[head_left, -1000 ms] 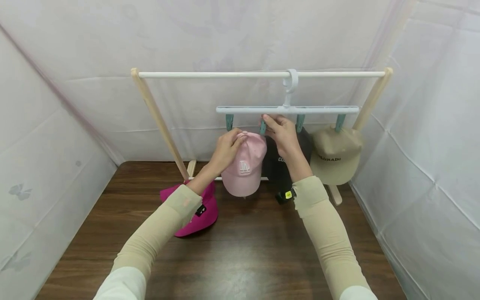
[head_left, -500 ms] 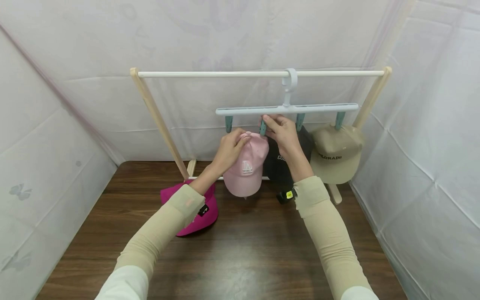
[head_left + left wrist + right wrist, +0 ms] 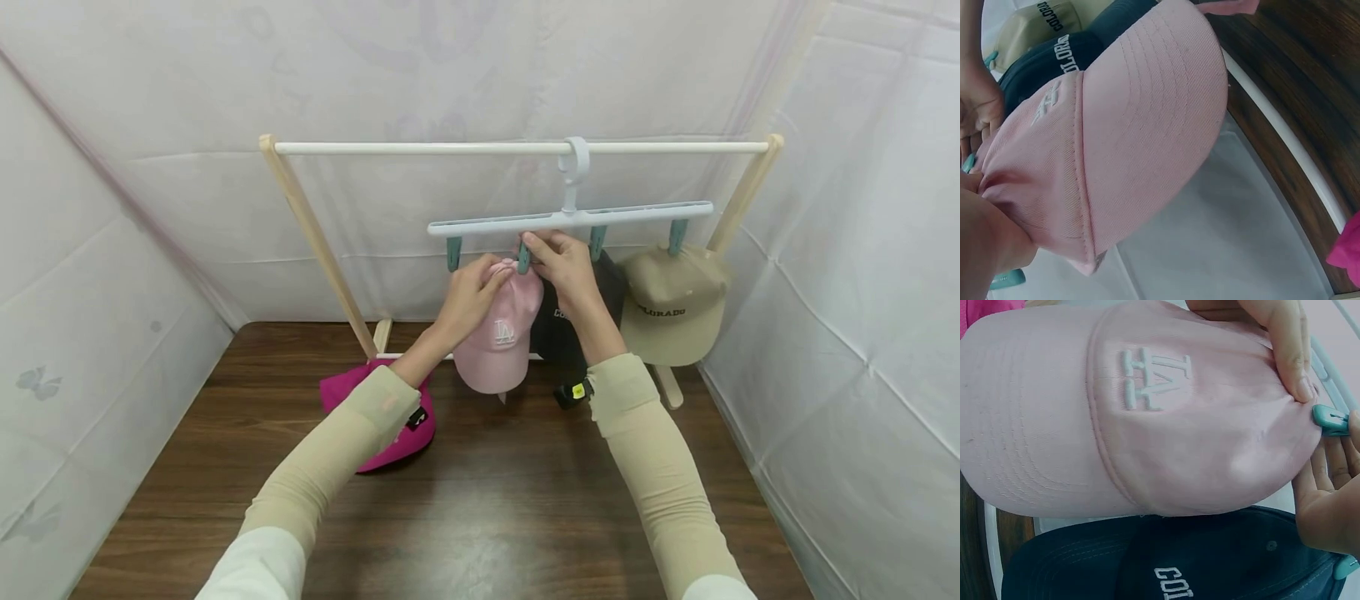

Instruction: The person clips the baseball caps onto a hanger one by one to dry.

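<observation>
A pink baseball cap [image 3: 491, 367] with a white LA emblem hangs brim-down from my left hand [image 3: 465, 302], whose fingers pinch the top of its crown. My right hand [image 3: 567, 271] pinches a teal clip [image 3: 523, 258] on the pale blue hanger [image 3: 495, 225]. In the right wrist view, that clip's tip [image 3: 1324, 419] meets the top edge of the crown; whether it bites the fabric I cannot tell. Right beside the pink cap hangs a dark cap [image 3: 1235, 556], partly behind my right hand in the head view. Farther right, a beige cap [image 3: 671, 325] hangs from the end clip.
The hanger hooks over the white rail of a wooden-ended rack [image 3: 412, 149]. Another teal clip [image 3: 453, 254] hangs at the hanger's left end, holding nothing. A magenta cap [image 3: 397, 446] lies on the brown wooden table [image 3: 480, 517], partly under my left forearm. White sheets surround the table.
My left hand and the pink cap have shifted right, up against the clip pinched by my right hand. The hanger has tilted, its left end lower and right end higher.
</observation>
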Action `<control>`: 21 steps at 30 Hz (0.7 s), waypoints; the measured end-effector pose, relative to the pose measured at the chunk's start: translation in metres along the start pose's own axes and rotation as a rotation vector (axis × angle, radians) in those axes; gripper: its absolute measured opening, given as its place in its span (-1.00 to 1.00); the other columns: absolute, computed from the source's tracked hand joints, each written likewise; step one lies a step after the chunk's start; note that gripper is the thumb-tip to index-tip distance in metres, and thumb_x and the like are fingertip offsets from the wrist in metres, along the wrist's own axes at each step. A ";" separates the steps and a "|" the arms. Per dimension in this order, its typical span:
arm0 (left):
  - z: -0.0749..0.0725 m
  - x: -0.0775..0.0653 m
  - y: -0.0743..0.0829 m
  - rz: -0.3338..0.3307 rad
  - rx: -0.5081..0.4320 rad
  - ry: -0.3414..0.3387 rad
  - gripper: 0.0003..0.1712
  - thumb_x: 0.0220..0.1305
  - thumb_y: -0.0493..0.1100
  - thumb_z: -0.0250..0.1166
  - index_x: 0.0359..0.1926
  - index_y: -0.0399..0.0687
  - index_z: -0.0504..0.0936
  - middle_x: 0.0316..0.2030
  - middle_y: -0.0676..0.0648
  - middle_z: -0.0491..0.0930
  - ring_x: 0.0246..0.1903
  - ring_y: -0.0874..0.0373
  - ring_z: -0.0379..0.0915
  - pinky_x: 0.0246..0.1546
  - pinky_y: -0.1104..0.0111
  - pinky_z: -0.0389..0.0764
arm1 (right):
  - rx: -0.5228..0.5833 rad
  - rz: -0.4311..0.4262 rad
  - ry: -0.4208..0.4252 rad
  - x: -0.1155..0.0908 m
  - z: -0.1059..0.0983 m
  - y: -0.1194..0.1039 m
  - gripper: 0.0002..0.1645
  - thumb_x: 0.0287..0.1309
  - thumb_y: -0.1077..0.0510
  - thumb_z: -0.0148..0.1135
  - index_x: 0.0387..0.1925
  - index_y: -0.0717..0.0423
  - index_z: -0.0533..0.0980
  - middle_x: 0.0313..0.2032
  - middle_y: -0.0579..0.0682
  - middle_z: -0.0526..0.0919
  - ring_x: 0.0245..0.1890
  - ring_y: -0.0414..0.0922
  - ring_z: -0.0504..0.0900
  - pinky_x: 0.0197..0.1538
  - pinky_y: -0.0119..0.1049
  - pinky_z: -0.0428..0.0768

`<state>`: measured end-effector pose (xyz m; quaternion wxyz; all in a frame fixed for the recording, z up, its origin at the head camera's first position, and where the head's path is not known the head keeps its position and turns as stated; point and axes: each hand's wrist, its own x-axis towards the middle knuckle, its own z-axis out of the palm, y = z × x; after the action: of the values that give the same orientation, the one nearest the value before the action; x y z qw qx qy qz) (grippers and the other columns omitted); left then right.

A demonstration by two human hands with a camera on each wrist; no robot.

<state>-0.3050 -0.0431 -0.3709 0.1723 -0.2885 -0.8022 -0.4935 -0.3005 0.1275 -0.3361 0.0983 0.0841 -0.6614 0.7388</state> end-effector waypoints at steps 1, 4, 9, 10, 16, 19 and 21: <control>0.000 0.001 0.001 0.004 0.001 0.004 -0.74 0.36 0.03 0.13 -0.16 -0.03 0.59 -0.22 0.05 0.61 -0.23 0.25 0.43 -0.16 0.38 0.45 | -0.007 -0.003 -0.003 0.000 0.000 0.000 -0.53 0.08 -0.07 0.34 -0.16 0.25 0.61 -0.25 0.10 0.66 -0.15 -0.06 0.64 -0.01 -0.26 0.57; 0.001 0.002 0.005 0.014 -0.004 0.014 -0.72 0.38 0.02 0.11 -0.12 -0.06 0.59 -0.17 0.01 0.62 -0.16 0.25 0.47 -0.10 0.37 0.47 | -0.022 -0.015 -0.009 -0.002 0.001 -0.001 -0.54 0.09 -0.07 0.33 -0.14 0.24 0.61 -0.22 0.07 0.65 -0.11 -0.07 0.62 0.03 -0.26 0.55; 0.002 0.001 0.007 0.005 -0.010 0.025 -0.72 0.39 0.01 0.09 -0.09 -0.05 0.58 -0.15 0.02 0.62 -0.11 0.27 0.48 -0.05 0.37 0.48 | -0.046 -0.016 -0.001 -0.002 0.004 0.000 -0.55 0.08 -0.07 0.34 -0.17 0.22 0.63 -0.22 0.06 0.66 -0.10 -0.08 0.62 0.03 -0.27 0.54; 0.002 0.000 0.007 0.001 -0.013 0.025 -0.72 0.40 0.01 0.08 -0.09 -0.04 0.58 -0.14 0.03 0.62 -0.11 0.28 0.48 -0.04 0.38 0.47 | -0.047 -0.016 0.000 -0.002 0.004 0.000 -0.55 0.08 -0.07 0.34 -0.17 0.22 0.63 -0.22 0.07 0.66 -0.11 -0.07 0.62 0.03 -0.26 0.55; 0.003 -0.002 0.007 -0.019 -0.018 0.016 -0.71 0.42 0.02 0.04 -0.09 -0.04 0.56 -0.17 0.03 0.61 -0.21 0.26 0.42 -0.14 0.37 0.45 | -0.070 -0.038 0.012 -0.002 0.005 0.003 -0.55 0.08 -0.07 0.34 -0.17 0.22 0.63 -0.24 0.04 0.67 -0.12 -0.10 0.62 0.02 -0.28 0.55; 0.003 -0.002 0.008 -0.029 -0.018 0.001 -0.70 0.44 0.02 0.00 -0.08 -0.04 0.54 -0.21 0.03 0.58 -0.26 0.24 0.38 -0.22 0.37 0.43 | -0.094 -0.054 0.019 -0.002 0.005 0.003 -0.55 0.08 -0.08 0.34 -0.17 0.21 0.64 -0.25 0.04 0.67 -0.13 -0.11 0.62 0.01 -0.29 0.55; 0.003 -0.002 0.009 -0.036 -0.028 -0.011 -0.70 0.45 0.01 -0.02 -0.06 -0.04 0.53 -0.23 0.04 0.55 -0.27 0.23 0.36 -0.24 0.38 0.42 | -0.112 -0.061 0.020 -0.002 0.005 0.003 -0.53 0.08 -0.10 0.34 -0.17 0.22 0.64 -0.24 0.06 0.68 -0.13 -0.10 0.62 0.01 -0.28 0.55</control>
<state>-0.2977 -0.0383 -0.3672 0.1551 -0.2793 -0.8010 -0.5062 -0.2994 0.1224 -0.3391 0.1320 0.0910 -0.6979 0.6980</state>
